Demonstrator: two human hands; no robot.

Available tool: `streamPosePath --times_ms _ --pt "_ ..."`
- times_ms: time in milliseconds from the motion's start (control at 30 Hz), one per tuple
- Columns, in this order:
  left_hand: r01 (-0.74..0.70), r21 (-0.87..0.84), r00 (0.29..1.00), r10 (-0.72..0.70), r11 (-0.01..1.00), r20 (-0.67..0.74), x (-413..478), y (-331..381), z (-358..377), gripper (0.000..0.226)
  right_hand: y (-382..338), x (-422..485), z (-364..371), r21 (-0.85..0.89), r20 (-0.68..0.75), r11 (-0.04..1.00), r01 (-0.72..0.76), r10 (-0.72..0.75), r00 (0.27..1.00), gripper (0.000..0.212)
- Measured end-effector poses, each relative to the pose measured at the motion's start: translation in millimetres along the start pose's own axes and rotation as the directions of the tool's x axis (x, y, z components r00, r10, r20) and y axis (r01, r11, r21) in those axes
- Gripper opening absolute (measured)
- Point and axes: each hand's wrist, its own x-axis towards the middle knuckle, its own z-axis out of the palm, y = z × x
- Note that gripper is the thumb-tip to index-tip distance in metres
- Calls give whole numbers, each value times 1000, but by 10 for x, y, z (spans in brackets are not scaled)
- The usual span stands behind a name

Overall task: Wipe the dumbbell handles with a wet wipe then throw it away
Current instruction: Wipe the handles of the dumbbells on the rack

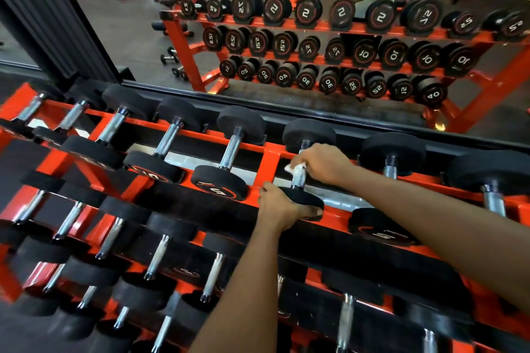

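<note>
Both hands are on one dumbbell (308,135) in the top row of the rack (266,165). Right hand (324,163) curls round the upper part of the handle (298,180) with a white wipe (296,169) pinched between its fingers and the metal; the wipe is crumpled and sticks out on the left side of the hand. Left hand (279,208) grips the near head (305,198) from the left and below, thumb on the top edge and fingertips curled under the lower rim.

This dumbbell lies across the two orange rails, its far head toward the mirror (286,37) and its near head toward the person. Only a short bare stretch of chrome shows between the wipe and the near head.

Another dumbbell (229,152) sits just to the left, its handle fully bare, and a bigger one (391,152) lies just to the right. More black-headed dumbbells with chrome handles fill the rest of the top row and the two lower rows, all lying the same way. Behind the rack, the mirror reflects the numbered dumbbell ends and orange gym machines on a dark floor.
</note>
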Motion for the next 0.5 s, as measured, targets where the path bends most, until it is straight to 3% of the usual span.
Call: streamPosePath --times_ms 67,200,333,367,500 --pt "5 -6 1000 -5 1000 4 -9 -5 1 138 -26 -7 31 18 -24 999 -39 39 999 32" --pt "1 0 1000 -1 1000 10 -11 -2 5 135 -134 -117 66 35 150 989 147 -150 977 40" --pt "4 1 1000 -4 1000 -10 -13 -1 5 133 5 9 -14 24 -52 998 -59 60 997 39" --pt "8 -2 1000 -8 1000 -12 -18 -2 5 134 -19 -1 21 25 -46 998 -65 66 997 38" --pt "2 -9 1000 -2 1000 -8 -23 3 12 134 -124 -122 133 18 139 988 151 -152 979 44"
